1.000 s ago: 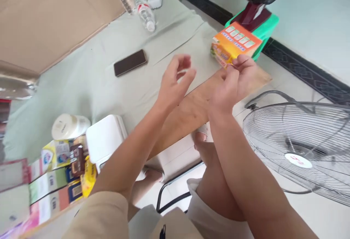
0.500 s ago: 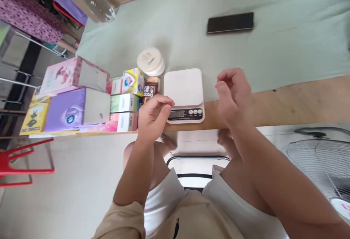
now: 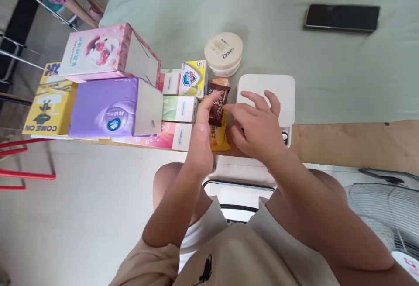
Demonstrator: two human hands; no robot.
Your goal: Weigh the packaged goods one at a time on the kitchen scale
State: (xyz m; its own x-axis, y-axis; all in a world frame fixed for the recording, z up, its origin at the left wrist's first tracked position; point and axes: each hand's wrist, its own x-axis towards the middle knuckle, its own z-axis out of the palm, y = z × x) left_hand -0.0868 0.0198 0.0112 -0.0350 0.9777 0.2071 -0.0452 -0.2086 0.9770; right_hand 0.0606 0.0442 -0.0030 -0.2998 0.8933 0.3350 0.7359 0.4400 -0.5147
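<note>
My left hand (image 3: 202, 133) reaches to a brown snack packet (image 3: 218, 105), its fingertips touching the packet's left edge. The packet lies over a yellow packet (image 3: 220, 137) at the table's front edge. My right hand (image 3: 257, 124) hovers just right of them with fingers spread, holding nothing, partly over a white kitchen scale (image 3: 266, 91). Left of the packets stand small soap boxes: a yellow one (image 3: 194, 77), a green one (image 3: 179, 108) and a pink one (image 3: 163, 135).
A white Dove jar (image 3: 223, 52) stands behind the packets. A purple tissue box (image 3: 111, 107), a pink box (image 3: 104, 52) and a yellow box (image 3: 49, 111) sit at the left. A black phone (image 3: 342, 17) lies at the far right. A floor fan (image 3: 389, 211) stands at lower right.
The view swung left from the orange box to the scale and boxes. My right hand let go of the orange box. Both hands moved down to the brown packet.
</note>
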